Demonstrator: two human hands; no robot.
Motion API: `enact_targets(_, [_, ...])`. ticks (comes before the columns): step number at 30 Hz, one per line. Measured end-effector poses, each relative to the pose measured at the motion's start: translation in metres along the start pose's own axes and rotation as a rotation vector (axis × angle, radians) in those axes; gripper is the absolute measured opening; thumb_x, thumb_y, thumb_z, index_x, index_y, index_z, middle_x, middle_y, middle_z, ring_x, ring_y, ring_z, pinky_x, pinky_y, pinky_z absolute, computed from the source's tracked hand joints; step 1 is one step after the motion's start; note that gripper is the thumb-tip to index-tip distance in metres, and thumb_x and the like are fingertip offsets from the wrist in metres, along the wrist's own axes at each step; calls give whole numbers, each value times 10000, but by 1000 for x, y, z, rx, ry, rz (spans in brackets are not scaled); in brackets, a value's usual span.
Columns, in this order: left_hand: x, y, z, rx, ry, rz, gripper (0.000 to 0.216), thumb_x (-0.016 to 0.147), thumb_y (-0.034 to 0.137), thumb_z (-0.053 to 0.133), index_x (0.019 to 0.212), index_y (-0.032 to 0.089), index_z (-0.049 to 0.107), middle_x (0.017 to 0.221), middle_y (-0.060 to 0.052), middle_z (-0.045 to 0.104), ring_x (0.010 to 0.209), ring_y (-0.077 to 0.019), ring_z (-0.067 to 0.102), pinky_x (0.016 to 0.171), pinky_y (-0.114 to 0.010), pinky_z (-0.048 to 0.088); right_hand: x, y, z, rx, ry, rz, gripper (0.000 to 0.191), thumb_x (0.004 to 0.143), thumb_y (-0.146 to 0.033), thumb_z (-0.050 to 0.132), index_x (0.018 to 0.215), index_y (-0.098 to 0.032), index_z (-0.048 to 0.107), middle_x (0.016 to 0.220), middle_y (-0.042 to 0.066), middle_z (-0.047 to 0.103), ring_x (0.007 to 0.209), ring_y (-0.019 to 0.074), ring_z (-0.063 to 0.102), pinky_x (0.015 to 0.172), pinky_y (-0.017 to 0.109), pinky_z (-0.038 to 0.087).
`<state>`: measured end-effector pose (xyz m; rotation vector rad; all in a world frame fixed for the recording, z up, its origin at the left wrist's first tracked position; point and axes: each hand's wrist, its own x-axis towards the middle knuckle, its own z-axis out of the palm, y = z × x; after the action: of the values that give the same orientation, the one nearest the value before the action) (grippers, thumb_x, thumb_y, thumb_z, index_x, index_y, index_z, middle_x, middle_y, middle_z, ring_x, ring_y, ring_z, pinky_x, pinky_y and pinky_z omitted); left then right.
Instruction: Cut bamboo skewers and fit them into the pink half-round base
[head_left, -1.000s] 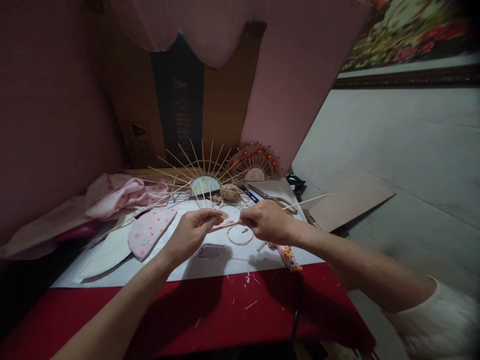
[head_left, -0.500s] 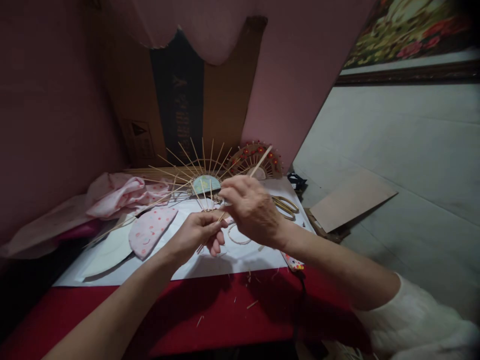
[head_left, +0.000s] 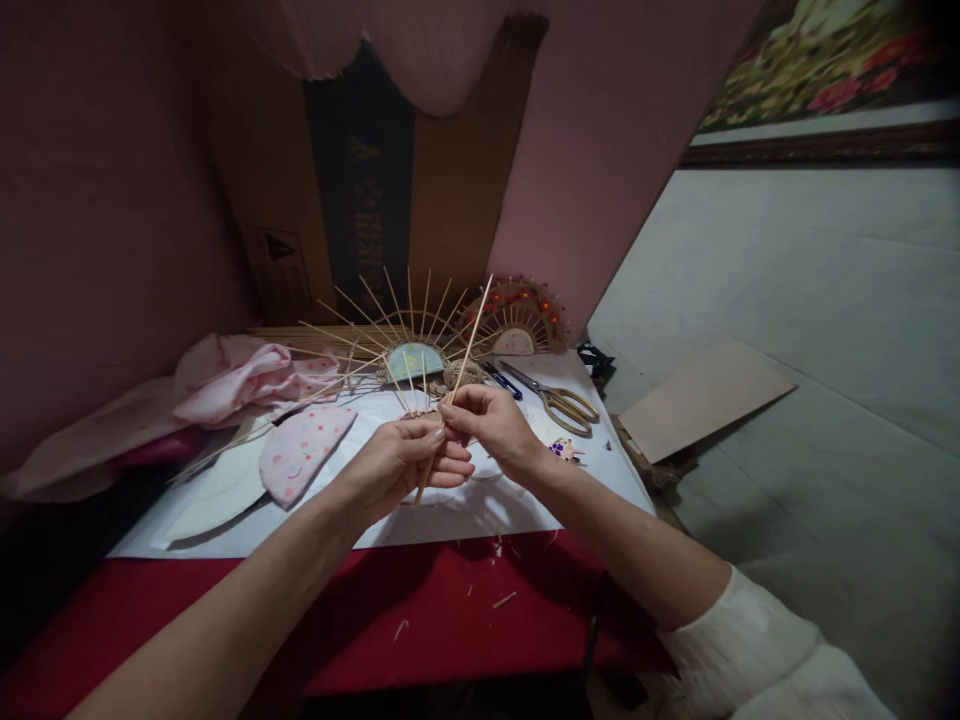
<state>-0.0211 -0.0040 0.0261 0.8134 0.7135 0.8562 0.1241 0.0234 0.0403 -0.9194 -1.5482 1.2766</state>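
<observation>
My left hand (head_left: 394, 465) is closed around a small brown-edged piece (head_left: 426, 418) with several thin sticks rising from it; the hand hides most of that piece. My right hand (head_left: 495, 425) pinches a bamboo stick (head_left: 478, 325), which slants up to the right. The stick's lower end passes across the left hand's fingers and shows below them. Just behind my hands stands a fan-shaped frame of radiating sticks with a pale blue-green half-disc (head_left: 413, 362) at its base. To its right, a finished-looking brown fan (head_left: 525, 305) carries red flowers and a pale half-disc.
Scissors (head_left: 568, 410) with gold handles and a blue cutter (head_left: 504, 382) lie right of my hands, near a twine ball (head_left: 463, 374). At left are a dotted pink half-disc (head_left: 306, 455), a white half-disc (head_left: 217, 500) and crumpled pink cloth (head_left: 251, 375). Scraps dot the red cloth (head_left: 450, 620).
My right hand has come down and left, bringing the bamboo stick against my left hand's fingers. The scissors, cutter and twine ball show more fully now.
</observation>
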Motion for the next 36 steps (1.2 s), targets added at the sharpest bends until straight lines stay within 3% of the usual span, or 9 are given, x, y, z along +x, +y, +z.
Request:
enact_targets(7, [4, -3, -6, -42, 8, -15, 121, 798, 126, 596, 859, 53, 671, 816, -162, 709, 753, -218, 699, 726, -301, 569, 2, 7, 3, 55, 63, 24, 251, 678, -375, 694, 650, -156, 573, 540, -43, 508, 499, 83, 443, 483, 224, 338])
enact_targets(18, [4, -6, -2, 0, 122, 24, 73, 792, 95, 582, 811, 64, 646, 730, -136, 699, 660, -209, 696, 644, -306, 573, 8, 17, 1, 143, 63, 69, 323, 638, -428, 723, 675, -151, 561, 520, -44, 532, 456, 72, 438, 461, 214, 341])
enact_targets(24, [1, -7, 2, 161, 127, 75, 188, 748, 253, 677, 829, 86, 652, 737, -115, 695, 623, -176, 673, 603, -281, 546, 9, 13, -5, 93, 56, 32, 329, 633, -423, 724, 612, -159, 529, 477, -51, 511, 413, 69, 417, 427, 213, 320])
enact_targets(27, [3, -10, 2, 185, 101, 237, 222, 747, 324, 676, 798, 109, 658, 718, -63, 676, 520, -102, 598, 483, -202, 470, 5, 12, -1, 71, 73, 10, 302, 641, -389, 718, 591, -158, 531, 549, -30, 541, 459, 72, 434, 453, 220, 342])
enact_targets(30, [4, -12, 2, 179, 152, 347, 239, 758, 338, 659, 678, 114, 632, 601, -9, 610, 385, -28, 423, 346, -149, 262, 1, 15, 9, 64, 136, -31, 254, 666, -358, 696, 606, -158, 551, 610, -21, 545, 504, 79, 447, 470, 222, 356])
enact_targets(33, [4, -12, 2, 189, 185, 349, 280, 751, 331, 664, 593, 111, 595, 505, 23, 522, 357, -4, 308, 343, -146, 170, 1, 18, 12, -13, 170, -73, 233, 725, -360, 649, 636, -161, 564, 599, -22, 540, 527, 92, 470, 483, 221, 379])
enact_targets(36, [4, -9, 3, 168, 218, 316, 219, 727, 318, 691, 665, 116, 635, 509, 27, 513, 374, -3, 314, 353, -137, 174, 9, 14, -11, -356, 91, -72, 244, 824, -385, 557, 775, -152, 606, 699, 12, 618, 609, 112, 547, 546, 229, 436])
